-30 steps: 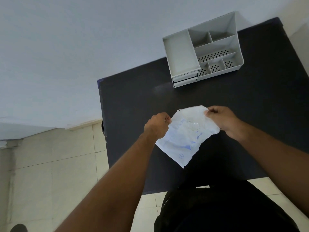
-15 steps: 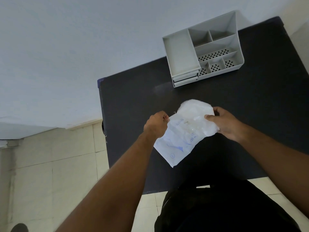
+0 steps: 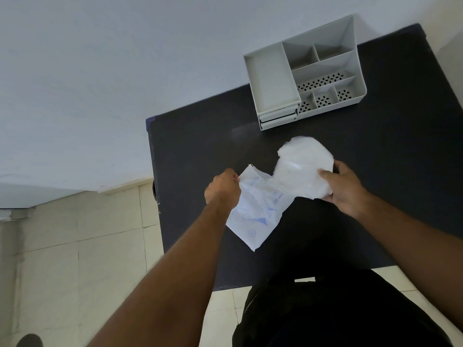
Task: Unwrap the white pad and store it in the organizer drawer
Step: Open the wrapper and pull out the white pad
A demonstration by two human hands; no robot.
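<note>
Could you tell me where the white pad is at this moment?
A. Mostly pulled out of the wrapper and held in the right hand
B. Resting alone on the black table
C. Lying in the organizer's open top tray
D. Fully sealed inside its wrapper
A: the right hand grips the white pad, which sticks out of the wrapper pinched by the left hand.

A second ago the white pad (image 3: 304, 166) lay almost wholly inside the paper wrapper (image 3: 258, 209); now most of it stands clear, drawn out toward the tabletop's far edge by the right hand (image 3: 343, 189), whose fingers (image 3: 325, 174) pinch its near side. The left hand (image 3: 221, 190) has drawn the wrapper's open mouth (torn corner sticking up) the other way, toward the tabletop's left edge, so the wrapper now hangs limp and lower below that hand.
</note>
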